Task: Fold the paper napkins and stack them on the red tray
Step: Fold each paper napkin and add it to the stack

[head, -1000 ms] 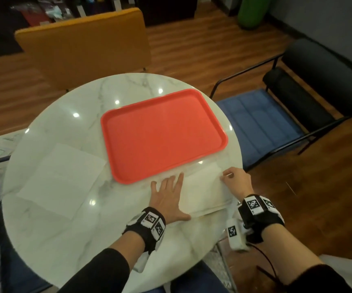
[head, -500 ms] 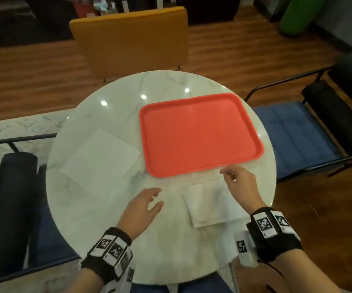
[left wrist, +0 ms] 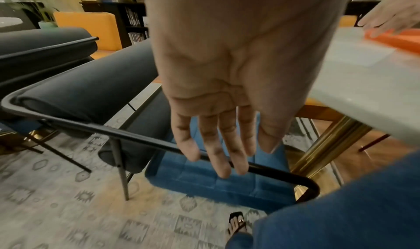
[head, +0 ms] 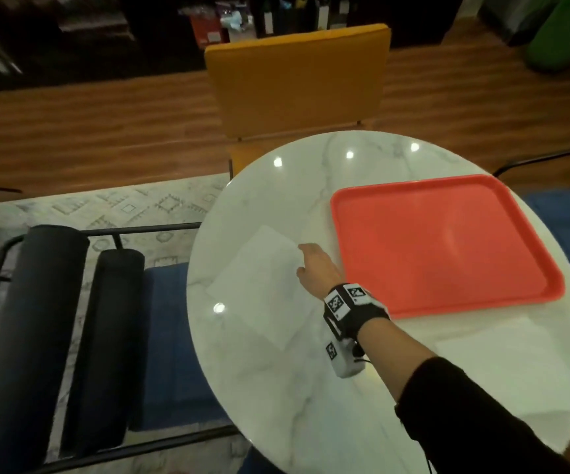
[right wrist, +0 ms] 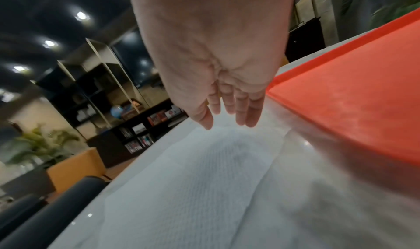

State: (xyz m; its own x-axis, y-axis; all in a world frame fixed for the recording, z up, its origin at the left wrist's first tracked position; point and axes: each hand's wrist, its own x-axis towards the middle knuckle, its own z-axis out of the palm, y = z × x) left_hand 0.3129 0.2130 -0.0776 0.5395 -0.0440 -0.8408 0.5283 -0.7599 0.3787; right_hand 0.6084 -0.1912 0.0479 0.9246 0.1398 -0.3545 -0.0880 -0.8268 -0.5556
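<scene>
The empty red tray (head: 447, 241) lies on the right half of the round marble table (head: 311, 388). Left of it a flat, unfolded white napkin (head: 263, 285) is spread out. My right hand (head: 305, 265) reaches across to this napkin's right edge. In the right wrist view its fingers (right wrist: 240, 109) are straight just above the napkin (right wrist: 193, 172), beside the tray (right wrist: 352, 91), and hold nothing. A folded napkin (head: 502, 340) lies near the table's front, below the tray. My left hand (left wrist: 227, 154) hangs off the table with straight fingers and is out of the head view.
An orange chair (head: 297, 80) stands behind the table. A black-framed chair with dark bolsters (head: 54, 319) and a blue seat (head: 170, 336) is close on the left, under my left hand. Another blue seat (head: 564, 213) shows at the right edge. A patterned rug covers the floor.
My right hand left the folded napkin and crossed left to the flat napkin. My left hand came off the table and dropped beside it. The head view swung left.
</scene>
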